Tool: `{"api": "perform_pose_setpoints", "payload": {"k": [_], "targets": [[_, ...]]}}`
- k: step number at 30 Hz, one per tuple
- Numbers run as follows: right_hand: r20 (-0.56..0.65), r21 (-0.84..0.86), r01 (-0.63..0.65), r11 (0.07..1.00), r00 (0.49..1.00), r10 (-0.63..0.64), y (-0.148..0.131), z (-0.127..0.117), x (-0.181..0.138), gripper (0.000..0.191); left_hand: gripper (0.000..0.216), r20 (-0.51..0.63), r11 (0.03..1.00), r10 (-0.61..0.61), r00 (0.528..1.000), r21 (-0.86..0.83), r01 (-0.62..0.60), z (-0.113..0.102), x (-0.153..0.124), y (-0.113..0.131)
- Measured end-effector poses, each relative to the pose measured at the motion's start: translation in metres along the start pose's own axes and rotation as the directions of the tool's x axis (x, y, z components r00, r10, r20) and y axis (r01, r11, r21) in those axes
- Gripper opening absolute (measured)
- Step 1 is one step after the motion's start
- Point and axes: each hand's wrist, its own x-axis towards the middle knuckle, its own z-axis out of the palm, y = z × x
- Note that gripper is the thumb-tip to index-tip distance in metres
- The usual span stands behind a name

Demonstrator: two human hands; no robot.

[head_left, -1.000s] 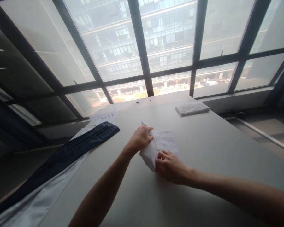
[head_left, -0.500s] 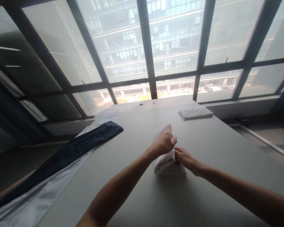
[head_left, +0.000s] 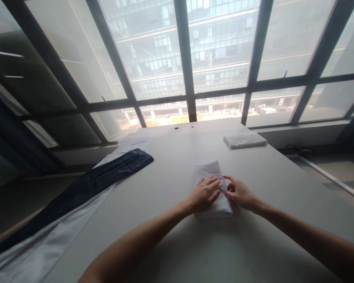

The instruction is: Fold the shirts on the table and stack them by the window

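A white cloth [head_left: 208,169], folded into a narrow rectangle, lies flat on the table in front of me. My left hand [head_left: 205,193] rests palm down on its middle, fingers stretched out over the fabric. At the cloth's right edge is my right hand [head_left: 237,192], its thumb and index finger curved with a gap between them and their tips touching the side. The cloth under my left palm is hidden.
The white table [head_left: 165,188] runs towards tall windows. Another folded white cloth [head_left: 244,139] lies at its far right. Dark blue trousers [head_left: 106,175] and white fabric [head_left: 67,232] hang over the left edge, with papers [head_left: 135,139] behind them.
The raised upper fold of the white cloth has come down flat. My left hand has lowered and spread on top of it; my right hand has shifted slightly right and loosened.
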Motion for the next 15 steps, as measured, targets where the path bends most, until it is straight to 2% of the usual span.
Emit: {"api": "perform_pose_setpoints", "payload": {"k": [2, 4, 6, 8, 9, 11, 13, 15], "targets": [[-0.024, -0.115, 0.043, 0.992, 0.999, -0.046, 0.003, -0.003, 0.000, 0.065, 0.050, -0.094, 0.995, -0.101, 0.990, 0.013, 0.103, -0.007, 0.002, 0.003], [-0.098, -0.278, 0.117, 0.953, 0.984, -0.149, 0.000, -0.008, 0.005, 0.057, 0.057, -0.138, 0.988, -0.128, 0.982, 0.069, 0.139, -0.008, -0.001, 0.012], [-0.173, -0.427, 0.202, 0.881, 0.939, -0.298, -0.008, -0.014, 0.019, 0.049, 0.076, -0.075, 0.990, -0.050, 0.996, 0.127, 0.060, -0.002, -0.008, 0.026], [-0.166, -0.518, 0.296, 0.803, 0.886, -0.433, -0.019, -0.016, 0.039, 0.046, 0.096, 0.013, 0.986, 0.051, 0.999, 0.157, -0.052, 0.010, -0.015, 0.039], [-0.118, -0.542, 0.352, 0.763, 0.867, -0.484, -0.025, -0.016, 0.050, 0.046, 0.099, 0.047, 0.982, 0.088, 0.995, 0.166, -0.095, 0.016, -0.018, 0.043], [0.061, -0.572, 0.476, 0.668, 0.837, -0.543, -0.030, -0.014, 0.072, 0.046, 0.093, 0.099, 0.972, 0.143, 0.985, 0.176, -0.159, 0.024, -0.021, 0.045], [0.250, -0.579, 0.547, 0.605, 0.825, -0.507, -0.026, -0.013, 0.089, 0.048, 0.082, 0.141, 0.962, 0.189, 0.972, 0.174, -0.213, 0.023, -0.022, 0.038], [0.354, -0.592, 0.536, 0.601, 0.844, -0.404, -0.013, -0.015, 0.099, 0.053, 0.074, 0.183, 0.949, 0.245, 0.952, 0.154, -0.274, 0.015, -0.024, 0.024]]}}
